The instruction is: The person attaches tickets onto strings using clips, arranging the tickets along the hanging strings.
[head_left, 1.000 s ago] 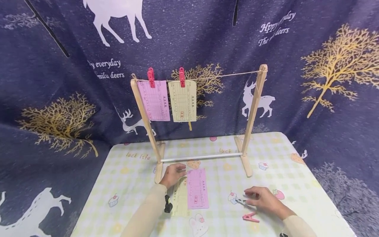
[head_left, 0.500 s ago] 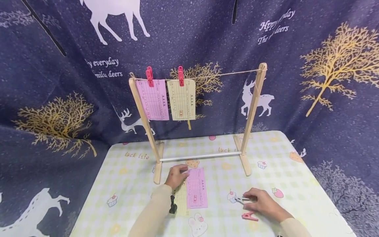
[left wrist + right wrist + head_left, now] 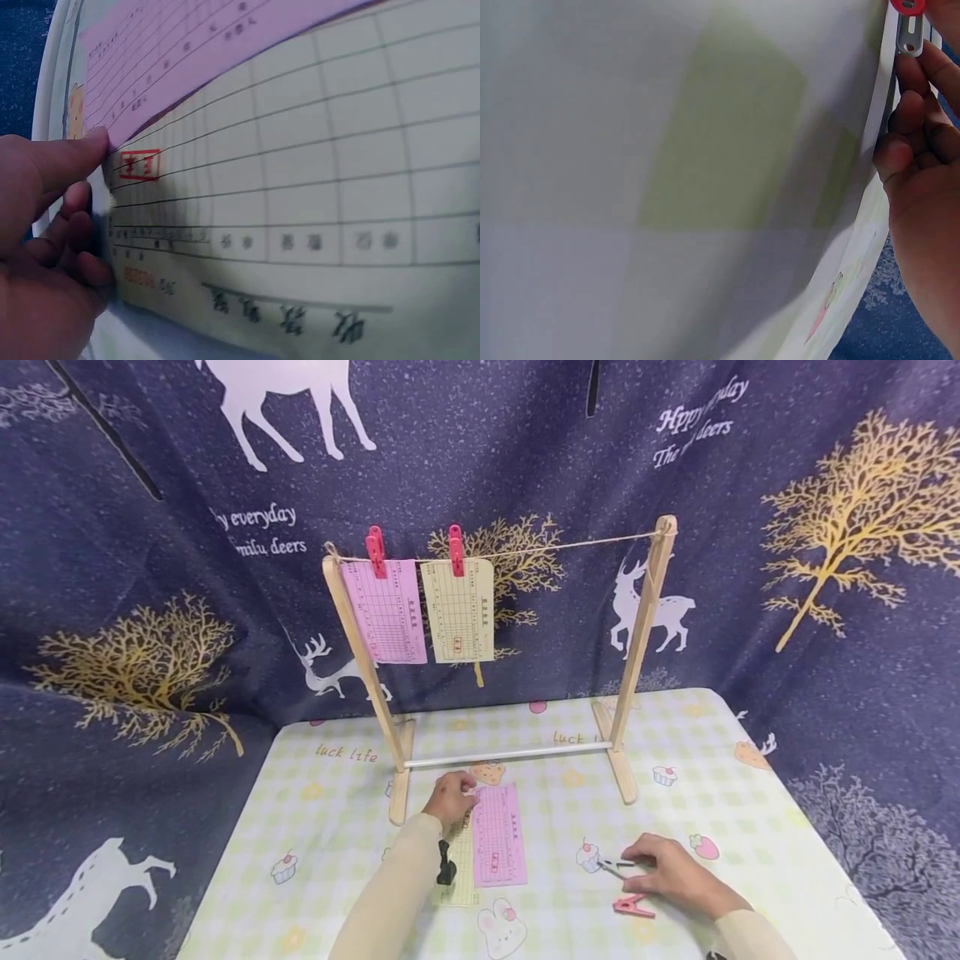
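— Nearest the camera, what lies on the table?

— On the checked tablecloth (image 3: 330,827), pale green and white with cupcakes, a rabbit and "luck life" printed on it, a pink clothespin (image 3: 633,906) lies just beside the right hand (image 3: 671,875); that hand rests on the cloth with its fingers curled about a small metal clip (image 3: 617,865); the right wrist view shows the fingertips (image 3: 900,154) bent at the cloth's edge, with the clip's metal end above them.

— And the left hand?

— The left hand (image 3: 450,797) sits at the top corner of two slips; the pink slip (image 3: 497,835) overlaps the yellow slip (image 3: 459,864); in the left wrist view the thumb (image 3: 64,161) presses the pink corner while the other fingers curl under the papers' edge, pinching them.

— Further back?

— A wooden rack (image 3: 637,643) stands on the cloth, a string (image 3: 570,547) stretched between its posts; two red pegs (image 3: 375,550) hold a pink sheet (image 3: 384,610) and a yellow sheet (image 3: 457,608); behind hangs a dark blue backdrop (image 3: 750,568) with white deer and golden trees.
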A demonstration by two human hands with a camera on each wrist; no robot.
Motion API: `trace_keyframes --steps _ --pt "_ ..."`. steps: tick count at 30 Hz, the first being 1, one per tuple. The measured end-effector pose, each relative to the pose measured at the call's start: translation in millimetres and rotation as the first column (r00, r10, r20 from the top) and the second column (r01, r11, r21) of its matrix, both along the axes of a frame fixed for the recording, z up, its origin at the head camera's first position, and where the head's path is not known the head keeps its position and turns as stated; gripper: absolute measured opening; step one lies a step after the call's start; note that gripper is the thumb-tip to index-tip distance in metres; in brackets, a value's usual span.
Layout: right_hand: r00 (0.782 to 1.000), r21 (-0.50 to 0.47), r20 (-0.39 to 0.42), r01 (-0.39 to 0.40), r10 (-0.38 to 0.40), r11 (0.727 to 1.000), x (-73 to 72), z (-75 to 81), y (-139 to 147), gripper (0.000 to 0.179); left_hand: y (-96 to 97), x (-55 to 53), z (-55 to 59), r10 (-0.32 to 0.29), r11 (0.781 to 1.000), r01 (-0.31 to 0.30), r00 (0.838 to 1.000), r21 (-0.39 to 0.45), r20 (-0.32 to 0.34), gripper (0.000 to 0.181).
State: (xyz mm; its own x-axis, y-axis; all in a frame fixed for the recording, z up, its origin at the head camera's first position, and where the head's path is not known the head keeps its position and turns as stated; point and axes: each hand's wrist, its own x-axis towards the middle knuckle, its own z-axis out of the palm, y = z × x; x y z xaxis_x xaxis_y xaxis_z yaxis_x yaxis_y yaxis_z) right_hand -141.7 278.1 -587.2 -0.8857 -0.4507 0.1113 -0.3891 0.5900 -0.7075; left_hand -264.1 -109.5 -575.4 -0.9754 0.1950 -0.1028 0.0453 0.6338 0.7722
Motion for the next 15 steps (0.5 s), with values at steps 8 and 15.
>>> trace_keyframes --steps 8,15 --pt "1.0 0.001 0.029 -0.006 0.006 1.0 -1.0 1.2 1.8 0.036 1.1 -2.4 5.0 -0.029 0.994 0.028 1.0 -0.11 -0.008 0.01" --pt "1.0 -0.001 0.024 0.001 -0.001 1.0 -1.2 -0.7 2.8 0.028 1.5 2.9 7.3 -0.016 0.999 0.016 1.0 -0.034 0.012 0.006"
